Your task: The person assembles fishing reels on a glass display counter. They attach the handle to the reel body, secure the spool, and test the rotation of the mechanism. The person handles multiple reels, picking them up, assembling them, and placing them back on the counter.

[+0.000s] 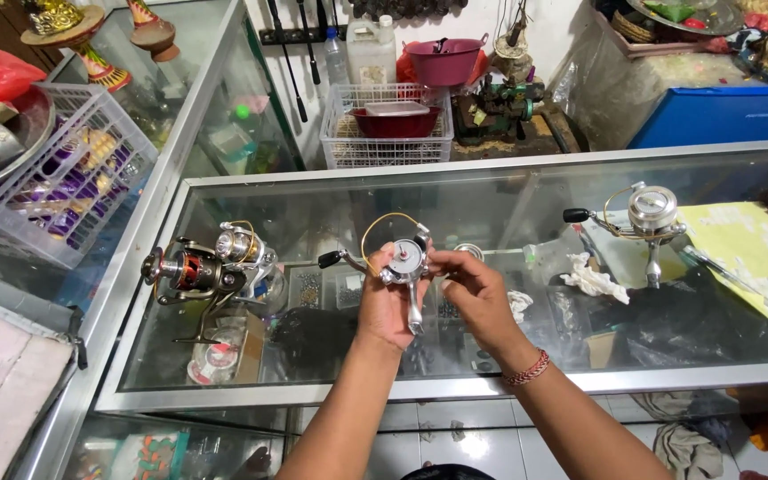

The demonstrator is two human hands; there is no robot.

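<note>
A silver spinning fishing reel (405,261) with a gold bail wire and a black handle knob is held above the glass counter (313,200). My left hand (384,307) grips its body and stem from below. My right hand (471,293), with a red bead bracelet on the wrist, pinches the reel's right side with its fingertips. Two more reels lie on the glass at the left (211,267). Another silver reel (646,218) stands on the glass at the right.
A white crumpled cloth (590,277) and a yellow paper sheet (753,249) with a pen lie at the right. A white basket (64,178) sits on the left counter. Behind the counter stand a wire basket with a red bowl (393,120) and a blue box (722,116).
</note>
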